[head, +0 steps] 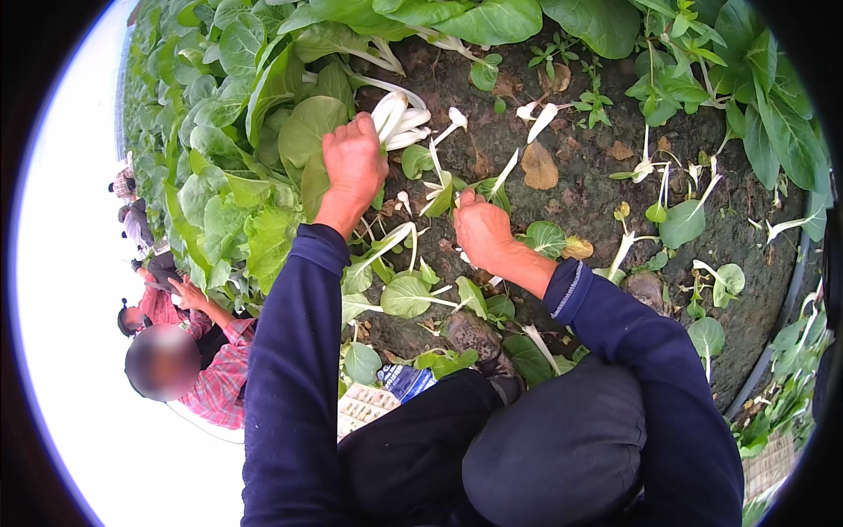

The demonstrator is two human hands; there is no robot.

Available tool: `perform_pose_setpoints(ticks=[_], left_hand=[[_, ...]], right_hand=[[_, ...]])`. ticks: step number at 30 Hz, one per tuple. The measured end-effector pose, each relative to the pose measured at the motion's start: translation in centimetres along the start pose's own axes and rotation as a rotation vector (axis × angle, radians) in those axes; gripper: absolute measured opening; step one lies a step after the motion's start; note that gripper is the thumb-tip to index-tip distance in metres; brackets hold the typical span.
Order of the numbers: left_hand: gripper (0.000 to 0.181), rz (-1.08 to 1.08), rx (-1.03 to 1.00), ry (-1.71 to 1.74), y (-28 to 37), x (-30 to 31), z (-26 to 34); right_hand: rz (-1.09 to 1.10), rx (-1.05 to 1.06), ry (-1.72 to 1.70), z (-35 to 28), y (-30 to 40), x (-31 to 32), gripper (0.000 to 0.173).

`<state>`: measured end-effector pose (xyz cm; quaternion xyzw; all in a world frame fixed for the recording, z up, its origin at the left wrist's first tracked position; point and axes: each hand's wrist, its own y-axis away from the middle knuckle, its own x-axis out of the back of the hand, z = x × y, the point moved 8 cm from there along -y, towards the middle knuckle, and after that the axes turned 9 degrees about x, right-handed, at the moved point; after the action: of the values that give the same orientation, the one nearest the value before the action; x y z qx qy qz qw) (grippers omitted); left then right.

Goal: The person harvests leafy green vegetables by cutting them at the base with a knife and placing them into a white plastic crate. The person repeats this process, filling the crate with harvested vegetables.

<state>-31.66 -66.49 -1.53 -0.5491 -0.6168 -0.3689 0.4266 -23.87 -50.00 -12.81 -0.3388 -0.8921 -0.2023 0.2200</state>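
Observation:
My left hand [352, 161] is closed around a leafy green, apparently a bok choy, whose thick white stem bases [398, 122] point away to the right. Broad green leaves [313, 135] of it spread left of my knuckles. Low over the soil, my right hand [484, 227] has curled fingers beside a loose leaf with a white stalk [500, 181]. Its fingertips are close to small leaf scraps, and whether anything is inside the fist is hidden. Several cut white stubs [543, 123] and a dry brown leaf [540, 166] lie around.
Dense standing greens [217, 132] fill the left side. Dropped leaves [405, 296] litter the soil [579, 191] near my shoe [477, 339]. A plastic crate [365, 408] stands by my knee. A dark hose [777, 342] curves at right. Another person in a checked shirt [220, 385] is at left, others beyond.

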Motion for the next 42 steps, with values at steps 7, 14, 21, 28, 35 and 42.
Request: perform_pose_setpoints(ticks=[7, 14, 21, 28, 35, 42], left_hand=[[0.052, -0.032, 0.238, 0.277, 0.7, 4.6, -1.5], [0.049, -0.166, 0.462, 1.234, 6.3, 15.2, 0.8], [0.055, -0.708, 0.851, 1.889, 17.6, 12.3, 5.0], [0.074, -0.858, 0.828, 2.011, 20.2, 11.5, 6.3], [0.086, -0.843, 0.867, 2.205, 23.3, 10.2, 7.6], [0.083, -0.797, 0.924, 2.432, 22.1, 13.8, 9.3]], right_hand=[[0.100, -0.068, -0.228, 2.1, 2.8, 7.3, 0.023], [0.359, 0.117, 0.071, 4.2, 5.3, 15.7, 0.033], [0.467, 0.250, 0.015, 1.9, 8.3, 21.1, 0.034], [-0.181, 0.047, -1.699, -0.4, 8.0, 20.8, 0.050], [-0.602, 0.208, -1.309, -5.6, 12.1, 19.1, 0.112], [-0.489, 0.313, -0.656, -10.1, 11.2, 14.2, 0.110]])
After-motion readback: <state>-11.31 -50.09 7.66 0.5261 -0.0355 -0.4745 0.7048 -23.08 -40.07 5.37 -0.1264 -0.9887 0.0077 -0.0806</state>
